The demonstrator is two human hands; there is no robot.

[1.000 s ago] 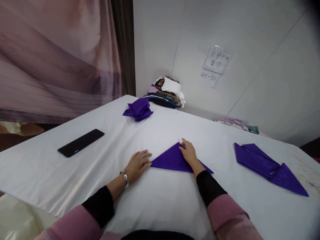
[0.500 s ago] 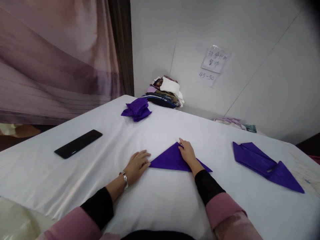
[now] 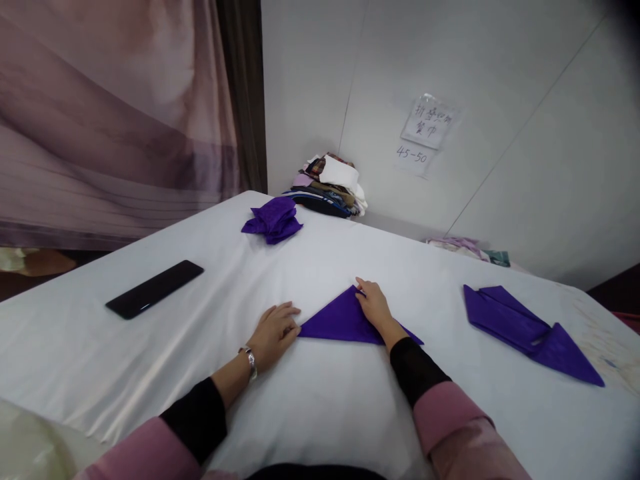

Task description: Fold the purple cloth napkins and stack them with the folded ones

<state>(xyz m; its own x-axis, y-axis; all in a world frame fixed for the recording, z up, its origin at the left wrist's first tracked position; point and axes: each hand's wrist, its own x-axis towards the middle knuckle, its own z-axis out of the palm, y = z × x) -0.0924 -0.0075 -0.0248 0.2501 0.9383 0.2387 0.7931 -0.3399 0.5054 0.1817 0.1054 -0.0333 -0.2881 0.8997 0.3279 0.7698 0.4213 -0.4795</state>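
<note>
In front of me a purple cloth napkin lies folded into a flat triangle on the white tablecloth. The thumb and forefinger of my left hand meet at its left corner, while the other fingers stretch over the cloth. My right hand pinches the top corner, and its wrist crosses over the right half of the triangle, partly hiding it. The right corner shows beyond my black cuff.
A folded purple napkin lies to the right, and a crumpled purple cloth at the back. A black phone-like slab rests on the left. Stacked clothes stand by the wall, beneath and left of a handwritten sign.
Both hands stay at the same corners of the triangle. The view has shifted very slightly; nothing else visibly differs.
</note>
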